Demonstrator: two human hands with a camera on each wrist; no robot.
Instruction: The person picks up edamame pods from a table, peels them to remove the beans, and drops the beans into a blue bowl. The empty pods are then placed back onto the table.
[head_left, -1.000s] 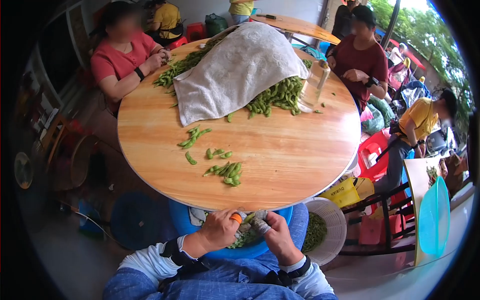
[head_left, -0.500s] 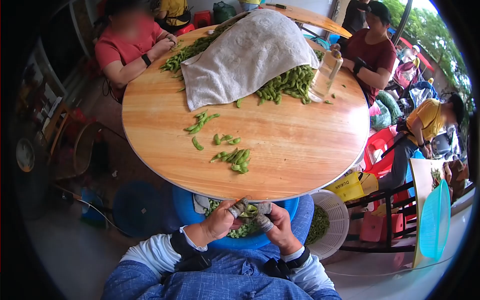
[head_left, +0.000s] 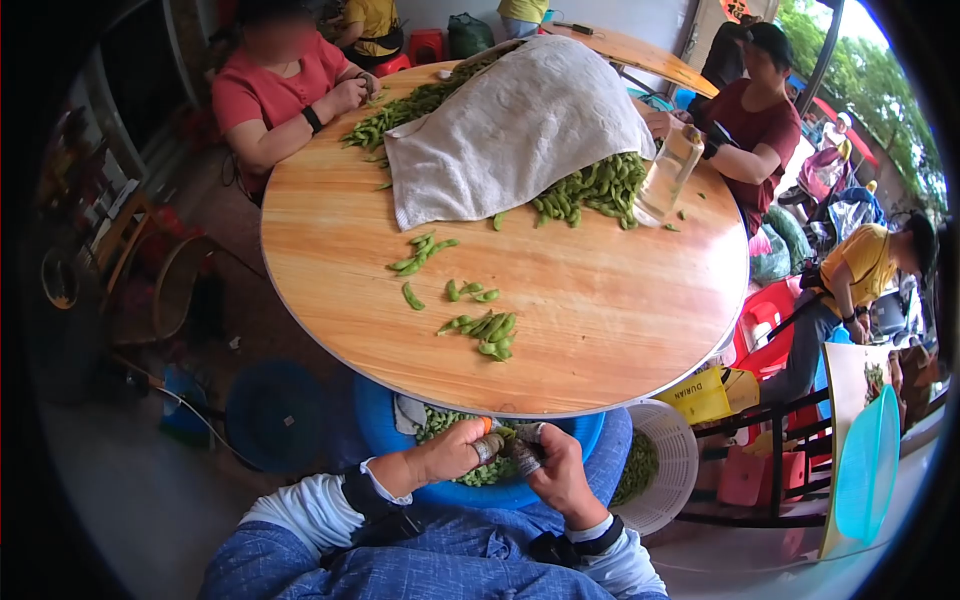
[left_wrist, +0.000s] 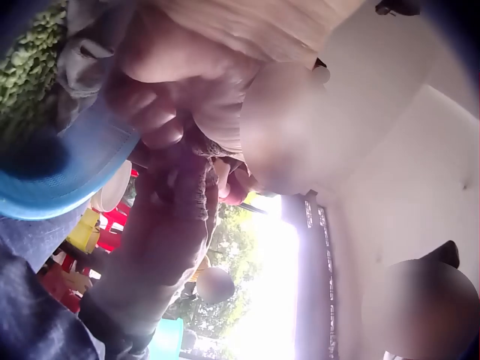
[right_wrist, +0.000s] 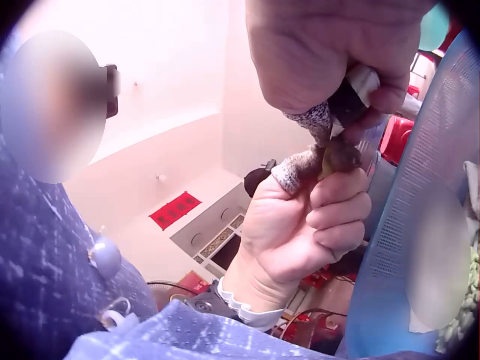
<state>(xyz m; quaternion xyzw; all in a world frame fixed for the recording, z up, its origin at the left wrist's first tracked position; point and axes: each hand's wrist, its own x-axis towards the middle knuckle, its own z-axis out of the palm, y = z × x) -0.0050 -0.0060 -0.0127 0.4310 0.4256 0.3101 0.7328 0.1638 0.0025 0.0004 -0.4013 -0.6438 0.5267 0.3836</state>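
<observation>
Presently pinched: a green pod [head_left: 508, 436], mostly hidden between the two hands above the blue tub, just beside the near edge of the desk [head_left: 600, 310].
Left hand [head_left: 452, 455]: fingers curled, closed in on the pod; an orange band [head_left: 489, 425] shows near the fingertips.
Right hand [head_left: 562, 475]: thumb and fingers narrow at the same pod, meeting the left hand; a grey wrap [head_left: 524, 457] covers the thumb.
Blue tub [head_left: 374, 412]: below the hands, holding shelled beans [head_left: 440, 421], with a grey rag [head_left: 408, 412] at its side.
White basket [head_left: 681, 455]: right of the tub, green pods inside.
Desk top: loose pods [head_left: 492, 330] near the front; farther back, a pale towel [head_left: 520, 130] over a pod heap [head_left: 600, 190], beside a clear bottle [head_left: 672, 175].
</observation>
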